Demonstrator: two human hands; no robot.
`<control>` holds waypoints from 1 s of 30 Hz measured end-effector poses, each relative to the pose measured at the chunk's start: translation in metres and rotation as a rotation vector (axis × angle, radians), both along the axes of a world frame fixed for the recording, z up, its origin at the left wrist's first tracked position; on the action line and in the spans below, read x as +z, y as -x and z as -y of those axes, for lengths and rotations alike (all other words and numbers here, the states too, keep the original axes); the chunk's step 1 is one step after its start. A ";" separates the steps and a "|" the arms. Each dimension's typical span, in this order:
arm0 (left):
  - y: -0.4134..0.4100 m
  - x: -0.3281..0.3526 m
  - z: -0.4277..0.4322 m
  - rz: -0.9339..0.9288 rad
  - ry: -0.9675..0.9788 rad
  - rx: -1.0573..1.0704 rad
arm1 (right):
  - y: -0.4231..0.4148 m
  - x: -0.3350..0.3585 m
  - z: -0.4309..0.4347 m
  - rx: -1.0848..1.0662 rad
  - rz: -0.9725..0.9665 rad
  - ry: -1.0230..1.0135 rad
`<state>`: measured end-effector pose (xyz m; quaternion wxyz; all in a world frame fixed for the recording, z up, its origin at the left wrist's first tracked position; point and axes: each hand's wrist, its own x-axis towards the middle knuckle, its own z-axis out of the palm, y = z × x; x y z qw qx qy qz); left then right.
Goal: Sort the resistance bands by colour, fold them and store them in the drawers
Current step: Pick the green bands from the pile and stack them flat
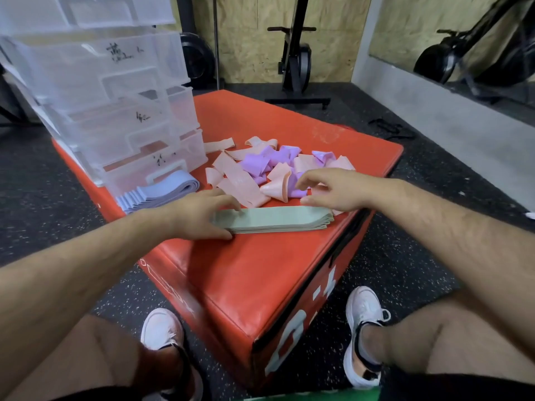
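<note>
A flat stack of pale green bands [278,219] lies on the red padded box [260,264]. My left hand [199,214] rests on the stack's left end, thumb against its near edge and fingers on top. My right hand [327,188] hovers over the stack's right end with loosely spread fingers that hold nothing. Behind it is a loose heap of pink bands [240,178] and purple bands [260,162]. A stack of blue-grey bands [159,192] lies in front of the clear plastic drawer unit [115,105] at the box's left.
The drawer unit's drawers stand pulled out in steps, with handwritten labels. The box sits on black speckled rubber floor [405,256]. My knees and white shoes are below the box. Exercise machines [298,53] and a weight plate stand by the far wall.
</note>
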<state>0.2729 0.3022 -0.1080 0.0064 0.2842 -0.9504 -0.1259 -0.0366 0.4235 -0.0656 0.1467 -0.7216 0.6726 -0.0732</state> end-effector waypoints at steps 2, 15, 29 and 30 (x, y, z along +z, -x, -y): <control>0.012 0.005 -0.006 -0.072 0.045 -0.034 | 0.011 0.005 -0.003 -0.049 0.036 0.070; 0.114 -0.004 -0.033 -0.120 0.011 -0.248 | 0.011 -0.008 -0.019 -0.410 0.330 -0.238; 0.098 -0.011 -0.027 -0.170 -0.035 -0.270 | -0.015 -0.015 -0.008 -0.711 0.807 -0.303; 0.097 -0.011 -0.026 -0.172 -0.044 -0.265 | -0.015 -0.015 -0.007 -0.701 0.822 -0.301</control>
